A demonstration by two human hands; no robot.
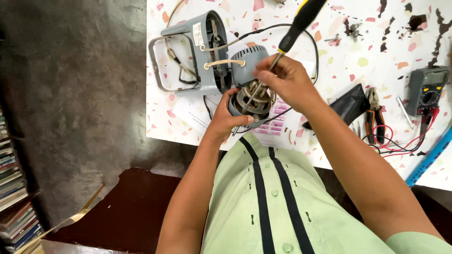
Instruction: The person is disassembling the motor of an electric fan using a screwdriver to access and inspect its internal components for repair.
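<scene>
Item: small electric motor (251, 91), grey cap, exposed windings, held at the near edge of the speckled bench (376, 56), above a printed paper sheet (278, 124).

Step in hand: judged to be work with a driver inside the motor's open end, most likely on a fastener; the tip itself is hidden among the windings, so this is not certain. The next move is judged to call for a steady motor and the shaft kept in line.

Left hand (226, 120): curled closed around the motor's lower rim, bracing it.

Right hand (285, 77): fingers pinched on the shaft of the black-and-yellow screwdriver (299, 23), just above the motor.

Left of the motor: grey housing (193, 51), opened, wires trailing.

Right of the motor: black pouch (351, 106), pliers (375, 113), multimeter (428, 89) with red leads.
</scene>
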